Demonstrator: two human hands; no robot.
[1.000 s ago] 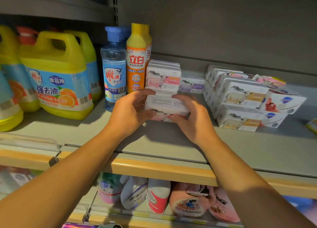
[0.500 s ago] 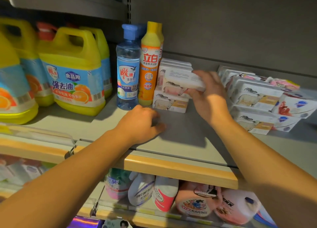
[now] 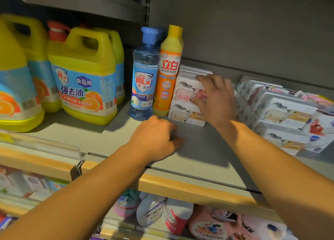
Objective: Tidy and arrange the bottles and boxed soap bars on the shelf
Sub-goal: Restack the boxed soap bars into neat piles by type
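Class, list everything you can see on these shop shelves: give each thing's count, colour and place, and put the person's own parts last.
jugs: at least four, yellow with blue labels, shelf left
blue bottle: one, clear blue, mid-shelf
orange bottle: one, orange and yellow, right of it
soap boxes: stack, white, beside orange bottle
boxes at right: pile, white, shelf right
pouches: several, white and pink, lower shelf
shelf: one, grey
left hand: curled, resting on shelf
right hand: on the upper box of the stack
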